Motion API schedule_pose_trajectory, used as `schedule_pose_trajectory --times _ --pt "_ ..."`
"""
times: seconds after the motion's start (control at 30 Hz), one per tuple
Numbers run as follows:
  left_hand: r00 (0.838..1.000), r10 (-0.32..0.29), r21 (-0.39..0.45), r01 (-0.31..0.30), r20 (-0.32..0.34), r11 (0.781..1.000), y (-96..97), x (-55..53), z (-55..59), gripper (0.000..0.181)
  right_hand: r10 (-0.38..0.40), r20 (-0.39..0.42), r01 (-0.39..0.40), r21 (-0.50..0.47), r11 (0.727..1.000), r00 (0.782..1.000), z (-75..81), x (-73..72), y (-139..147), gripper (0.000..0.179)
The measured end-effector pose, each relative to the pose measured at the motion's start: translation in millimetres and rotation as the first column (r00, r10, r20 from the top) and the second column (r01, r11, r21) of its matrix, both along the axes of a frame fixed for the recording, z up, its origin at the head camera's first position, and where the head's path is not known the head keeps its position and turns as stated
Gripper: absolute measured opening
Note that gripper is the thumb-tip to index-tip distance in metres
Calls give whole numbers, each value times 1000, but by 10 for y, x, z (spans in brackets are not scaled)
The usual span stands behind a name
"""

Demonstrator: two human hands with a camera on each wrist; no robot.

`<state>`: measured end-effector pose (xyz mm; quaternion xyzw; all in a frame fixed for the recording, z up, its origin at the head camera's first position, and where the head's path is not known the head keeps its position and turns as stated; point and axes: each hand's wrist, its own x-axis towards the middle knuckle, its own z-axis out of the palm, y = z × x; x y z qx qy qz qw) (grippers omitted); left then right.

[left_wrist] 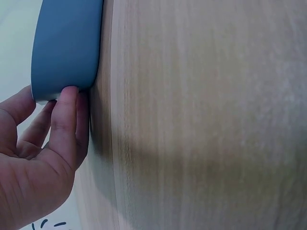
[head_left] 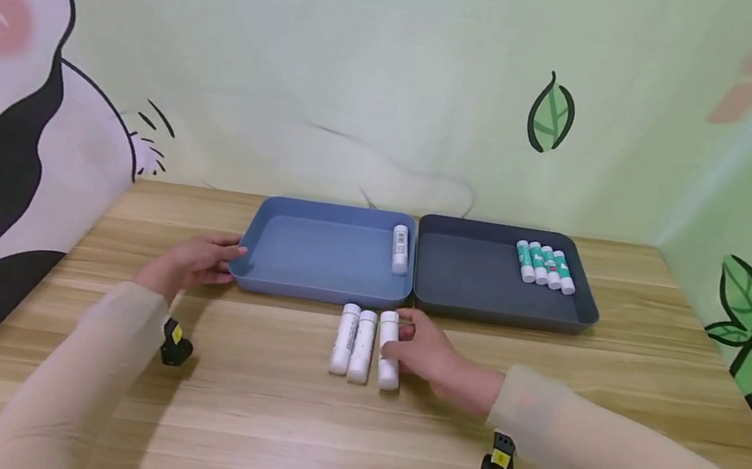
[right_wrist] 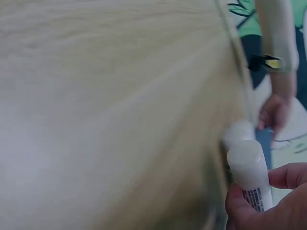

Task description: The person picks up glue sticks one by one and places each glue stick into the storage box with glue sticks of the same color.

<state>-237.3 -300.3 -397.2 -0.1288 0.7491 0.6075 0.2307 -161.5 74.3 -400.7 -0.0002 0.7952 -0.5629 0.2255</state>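
My right hand (head_left: 427,354) pinches a white glue stick (head_left: 389,328) between thumb and fingers, in front of the trays. In the right wrist view the same glue stick (right_wrist: 247,165) shows a barcode on its side. Two more white glue sticks (head_left: 343,342) lie side by side just left of it on the table. At the left end of the blue tray (head_left: 317,293), my left hand (head_left: 195,263) holds the rim; in the left wrist view its fingers (left_wrist: 64,120) touch the end wall. One white glue stick (head_left: 400,250) lies inside the blue tray at its right side.
Right beside the blue tray stands a dark grey tray (head_left: 464,275), holding several small green-and-white glue sticks (head_left: 539,264) in a row at its right. Behind both trays rises a printed wall cloth (head_left: 379,107). All stands on a wooden table (head_left: 262,427).
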Motion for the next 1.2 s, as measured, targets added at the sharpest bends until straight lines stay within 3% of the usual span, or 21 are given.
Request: schedule_pose_trajectory --times 0.23,0.43,0.73,0.93,1.2 --pt "1000 -23 7 23 -5 1000 40 -2 -4 69 55 72 -47 -105 993 996 430 -264 45 73" --pt "1000 -17 -5 17 -7 1000 30 -29 16 69 89 60 -75 -200 977 994 839 -542 69 74" --pt "1000 -2 -17 2 7 1000 36 -41 20 68 76 -14 -77 -143 987 997 1369 -933 22 68" --pt "1000 -6 -12 6 2 1000 23 -35 24 69 82 -53 -86 -72 994 995 1486 -1119 -82 68" --pt "1000 3 -4 -3 16 1000 27 -17 17 69 55 -38 -57 -62 996 998 1420 -1352 -206 67"
